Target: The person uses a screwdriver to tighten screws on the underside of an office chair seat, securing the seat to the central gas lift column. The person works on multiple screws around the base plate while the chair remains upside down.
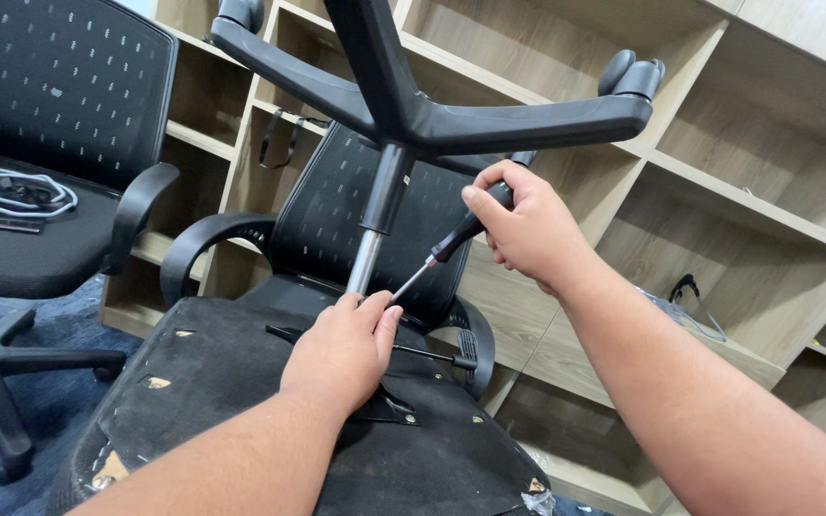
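An upright chair (pixel 45 143) is standing at the far left. My left hand (pixel 341 349) is resting on the upturned seat's (pixel 231 382) underside at the column (pixel 375 225), fingers curled beside the tip. My right hand (pixel 528 229) is gripping the screwdriver (pixel 451 244) tight, slanting down toward the seat's middle, under the star base (pixel 489 119).

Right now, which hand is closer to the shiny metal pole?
Left. The left hand touches the base of the pole; the right hand holds a screwdriver off to its side.
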